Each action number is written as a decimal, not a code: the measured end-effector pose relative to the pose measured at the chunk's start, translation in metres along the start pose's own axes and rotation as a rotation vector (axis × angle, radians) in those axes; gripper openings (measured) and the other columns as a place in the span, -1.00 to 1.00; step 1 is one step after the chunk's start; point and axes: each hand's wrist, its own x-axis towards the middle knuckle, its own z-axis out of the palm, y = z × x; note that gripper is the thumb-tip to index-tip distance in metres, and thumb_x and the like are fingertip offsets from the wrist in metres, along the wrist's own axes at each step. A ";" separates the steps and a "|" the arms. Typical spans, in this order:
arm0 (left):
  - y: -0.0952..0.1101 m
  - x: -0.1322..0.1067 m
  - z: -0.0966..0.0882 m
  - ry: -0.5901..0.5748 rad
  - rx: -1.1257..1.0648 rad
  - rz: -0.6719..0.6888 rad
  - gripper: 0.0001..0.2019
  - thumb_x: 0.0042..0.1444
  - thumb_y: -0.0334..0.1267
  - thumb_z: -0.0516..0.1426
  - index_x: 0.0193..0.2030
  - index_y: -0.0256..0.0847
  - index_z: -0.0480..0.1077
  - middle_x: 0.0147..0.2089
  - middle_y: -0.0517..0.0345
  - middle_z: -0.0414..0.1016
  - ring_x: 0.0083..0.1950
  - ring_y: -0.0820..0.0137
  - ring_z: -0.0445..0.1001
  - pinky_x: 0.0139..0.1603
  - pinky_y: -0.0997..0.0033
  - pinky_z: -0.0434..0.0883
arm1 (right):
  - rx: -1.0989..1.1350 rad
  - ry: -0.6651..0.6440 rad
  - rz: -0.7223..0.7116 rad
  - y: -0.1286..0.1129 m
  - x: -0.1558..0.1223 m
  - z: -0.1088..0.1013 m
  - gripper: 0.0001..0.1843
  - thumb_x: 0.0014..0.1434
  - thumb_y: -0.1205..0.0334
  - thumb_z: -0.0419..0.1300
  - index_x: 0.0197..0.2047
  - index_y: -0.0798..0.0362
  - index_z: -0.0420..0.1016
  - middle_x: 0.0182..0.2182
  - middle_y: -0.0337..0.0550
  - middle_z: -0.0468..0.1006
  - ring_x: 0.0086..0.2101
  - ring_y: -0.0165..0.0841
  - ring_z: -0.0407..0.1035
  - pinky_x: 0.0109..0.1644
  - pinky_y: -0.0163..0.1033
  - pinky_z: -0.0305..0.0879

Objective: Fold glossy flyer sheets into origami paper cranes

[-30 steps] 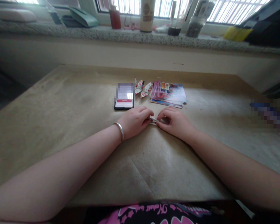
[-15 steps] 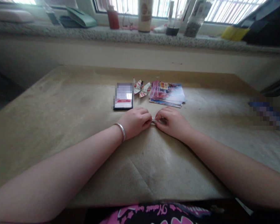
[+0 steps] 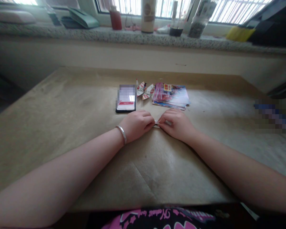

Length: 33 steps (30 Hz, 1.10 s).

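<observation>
Between my hands, close to the table top, is a small piece of folded paper [image 3: 156, 124], pale and mostly hidden by my fingers. My left hand [image 3: 139, 125], with a silver bangle at the wrist, pinches its left end. The thumb and forefinger of my right hand [image 3: 177, 125] are closed on its right end. Just beyond my hands lie a phone [image 3: 125, 98] with a lit screen, a folded paper shape [image 3: 145, 90] in white and red with pointed flaps, and a stack of colourful printed sheets [image 3: 171, 95].
The table [image 3: 85, 105] has a tan cover with a crease near me. A blurred blue item [image 3: 275, 117] lies at its right edge. Along the stone windowsill [image 3: 124, 35] stand a red bottle [image 3: 115, 19], a tall pale bottle [image 3: 148, 16], other containers and a yellow object [image 3: 240, 33].
My right fingertips have shifted very slightly on the folded paper. Both hands stay in nearly the same place, and the things on the table have not moved.
</observation>
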 end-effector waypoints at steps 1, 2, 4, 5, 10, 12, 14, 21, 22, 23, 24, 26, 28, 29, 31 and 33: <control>0.000 0.000 0.000 0.004 -0.013 -0.007 -0.83 0.22 -0.30 0.09 -0.34 -0.25 0.47 -0.33 0.13 0.50 -0.29 0.40 0.43 -0.22 0.43 0.35 | 0.068 0.004 -0.006 0.004 0.000 0.001 -0.92 0.10 0.31 0.21 -0.43 0.03 0.46 -0.40 -0.15 0.57 -0.30 -0.28 0.42 -0.14 -0.16 0.28; -0.001 -0.001 -0.001 0.009 -0.032 -0.015 -0.84 0.22 -0.30 0.09 -0.32 -0.25 0.48 -0.32 0.13 0.51 -0.29 0.40 0.43 -0.22 0.43 0.35 | 0.127 0.012 -0.005 0.007 -0.001 0.001 -0.94 0.10 0.31 0.22 -0.41 0.03 0.47 -0.38 -0.14 0.58 -0.28 -0.30 0.42 -0.13 -0.17 0.30; -0.002 -0.002 -0.001 0.016 -0.077 -0.031 -0.86 0.22 -0.30 0.10 -0.27 -0.26 0.48 -0.30 0.12 0.52 -0.28 0.40 0.44 -0.21 0.44 0.35 | 0.186 0.010 0.011 0.012 -0.001 0.002 -0.97 0.09 0.33 0.23 -0.38 0.03 0.50 -0.35 -0.13 0.59 -0.26 -0.30 0.43 -0.09 -0.17 0.31; -0.003 -0.003 -0.002 0.019 -0.098 -0.041 -0.87 0.21 -0.30 0.11 -0.26 -0.26 0.47 -0.31 0.12 0.52 -0.28 0.40 0.44 -0.22 0.44 0.35 | 0.200 0.006 0.017 0.014 -0.002 0.002 -0.97 0.08 0.34 0.23 -0.37 0.03 0.50 -0.34 -0.13 0.59 -0.25 -0.30 0.43 -0.08 -0.16 0.31; -0.005 -0.005 -0.002 0.017 -0.144 -0.077 -0.91 0.17 -0.32 0.14 -0.25 -0.29 0.43 -0.36 0.13 0.49 -0.32 0.42 0.41 -0.28 0.47 0.33 | 0.205 -0.031 0.017 0.012 -0.002 0.001 -0.93 0.06 0.35 0.22 -0.33 0.03 0.50 -0.33 -0.12 0.58 -0.24 -0.28 0.42 -0.07 -0.13 0.30; -0.004 -0.005 -0.003 0.016 -0.159 -0.074 -0.91 0.19 -0.32 0.11 -0.26 -0.28 0.42 -0.34 0.13 0.49 -0.30 0.41 0.41 -0.27 0.46 0.33 | 0.199 -0.030 0.020 0.009 -0.002 0.000 -0.94 0.08 0.33 0.21 -0.33 0.03 0.49 -0.34 -0.12 0.57 -0.25 -0.28 0.41 -0.08 -0.14 0.29; -0.003 -0.004 -0.004 0.024 -0.181 -0.079 -0.90 0.22 -0.33 0.08 -0.25 -0.27 0.41 -0.33 0.14 0.48 -0.30 0.42 0.40 -0.27 0.46 0.33 | 0.182 -0.025 0.043 0.006 -0.002 -0.001 -0.96 0.09 0.31 0.20 -0.35 0.03 0.49 -0.39 -0.13 0.55 -0.29 -0.29 0.39 -0.14 -0.17 0.28; -0.004 -0.004 -0.001 0.078 -0.326 -0.071 -0.86 0.21 -0.44 0.01 -0.25 -0.25 0.39 -0.20 0.09 0.43 -0.17 0.44 0.41 -0.12 0.45 0.39 | 0.291 0.003 0.233 -0.003 -0.003 0.001 -0.94 0.09 0.28 0.20 -0.31 0.04 0.48 -0.44 -0.20 0.49 -0.38 -0.37 0.34 -0.29 -0.26 0.23; -0.005 -0.004 -0.001 0.091 -0.349 -0.070 -0.87 0.20 -0.45 0.01 -0.25 -0.25 0.38 -0.17 0.08 0.42 -0.15 0.44 0.41 -0.10 0.45 0.40 | 0.347 -0.001 0.260 -0.003 -0.003 0.001 -0.93 0.09 0.28 0.19 -0.31 0.05 0.47 -0.44 -0.21 0.48 -0.40 -0.39 0.34 -0.30 -0.26 0.24; -0.005 -0.004 -0.001 0.102 -0.367 -0.068 -0.87 0.20 -0.46 0.02 -0.24 -0.26 0.38 -0.16 0.07 0.42 -0.13 0.44 0.40 -0.08 0.44 0.40 | 0.407 -0.007 0.285 -0.003 -0.002 0.002 -0.93 0.09 0.27 0.19 -0.31 0.06 0.46 -0.45 -0.22 0.48 -0.42 -0.40 0.34 -0.31 -0.27 0.24; -0.005 -0.004 -0.001 0.109 -0.381 -0.064 -0.87 0.20 -0.45 0.02 -0.24 -0.26 0.38 -0.15 0.07 0.42 -0.12 0.44 0.40 -0.07 0.44 0.41 | 0.463 -0.013 0.307 -0.002 -0.002 0.003 -0.92 0.08 0.26 0.19 -0.31 0.06 0.45 -0.47 -0.23 0.47 -0.44 -0.41 0.33 -0.33 -0.28 0.25; -0.004 -0.004 -0.002 0.111 -0.401 -0.049 -0.88 0.22 -0.42 0.03 -0.22 -0.26 0.39 -0.14 0.06 0.42 -0.12 0.44 0.41 -0.08 0.44 0.42 | 0.544 -0.019 0.334 -0.001 -0.001 0.004 -0.90 0.07 0.23 0.20 -0.32 0.07 0.44 -0.51 -0.26 0.46 -0.48 -0.44 0.32 -0.36 -0.30 0.24; -0.003 -0.004 -0.002 0.111 -0.412 -0.023 -0.88 0.24 -0.36 0.04 -0.20 -0.26 0.40 -0.13 0.04 0.42 -0.12 0.45 0.41 -0.11 0.46 0.42 | 0.589 -0.018 0.349 0.001 0.000 0.004 -0.88 0.05 0.22 0.21 -0.32 0.07 0.44 -0.56 -0.29 0.43 -0.51 -0.46 0.28 -0.40 -0.32 0.22; -0.003 -0.004 -0.003 0.115 -0.407 -0.011 -0.88 0.23 -0.34 0.06 -0.20 -0.26 0.42 -0.12 0.04 0.42 -0.13 0.45 0.42 -0.12 0.47 0.42 | 0.605 -0.017 0.355 0.002 0.000 0.004 -0.88 0.05 0.22 0.21 -0.32 0.07 0.45 -0.57 -0.30 0.43 -0.53 -0.47 0.27 -0.41 -0.32 0.21; -0.003 -0.004 -0.003 0.131 -0.374 0.000 -0.90 0.20 -0.33 0.10 -0.23 -0.26 0.44 -0.11 0.04 0.42 -0.14 0.45 0.42 -0.14 0.47 0.42 | 0.620 -0.027 0.368 0.003 0.000 0.005 -0.87 0.04 0.23 0.20 -0.31 0.07 0.49 -0.57 -0.31 0.44 -0.53 -0.47 0.26 -0.42 -0.33 0.20; -0.004 -0.003 -0.003 0.152 -0.330 -0.011 -0.90 0.18 -0.31 0.13 -0.27 -0.24 0.46 -0.13 0.05 0.43 -0.16 0.44 0.42 -0.15 0.45 0.41 | 0.604 -0.039 0.382 0.005 0.000 0.006 -0.85 0.05 0.24 0.18 -0.30 0.07 0.53 -0.56 -0.30 0.46 -0.53 -0.47 0.27 -0.41 -0.32 0.19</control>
